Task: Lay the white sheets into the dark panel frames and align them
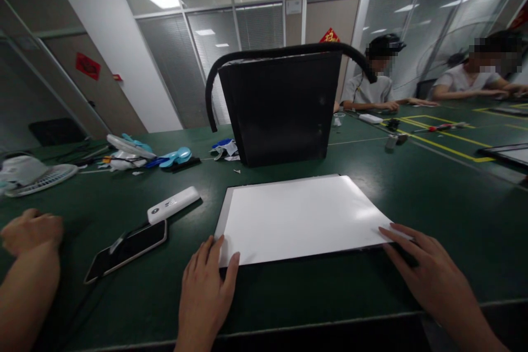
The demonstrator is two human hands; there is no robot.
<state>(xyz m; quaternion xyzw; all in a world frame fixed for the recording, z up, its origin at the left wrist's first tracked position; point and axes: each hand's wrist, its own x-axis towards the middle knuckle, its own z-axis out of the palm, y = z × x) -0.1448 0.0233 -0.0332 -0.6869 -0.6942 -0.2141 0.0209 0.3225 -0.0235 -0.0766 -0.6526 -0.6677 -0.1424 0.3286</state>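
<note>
A white rectangular sheet or panel (297, 220) lies on the table in front of me, with a dark edge showing beneath it along the front and left sides. My left hand (208, 280) rests at its front left corner, fingers stretched and the thumb apart, tips touching the border. At the front right corner is my right hand (429, 269), its extended fingers over the edge of the sheet and its thumb lower, by the front edge. Neither hand visibly grips the sheet.
Behind the sheet stands a black box-like panel (284, 110) with a black foam tube (280, 54) arched over it. Left are a phone (127, 250), a white power bank (173, 205), a fan (41, 176) and another person's arm (31, 280). Two people sit far right.
</note>
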